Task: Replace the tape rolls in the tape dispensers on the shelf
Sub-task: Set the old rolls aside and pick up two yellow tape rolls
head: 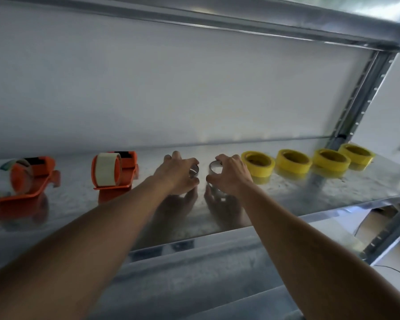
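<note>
Left hand and right hand, fingers curled, each grip a clear ring on the metal shelf; yellow tape rolls at three o'clock, orange dispensers at nine

One head-worn wide-angle view looks forward and slightly down onto a metal shelf from close by, both forearms reaching in from the bottom edge.
</note>
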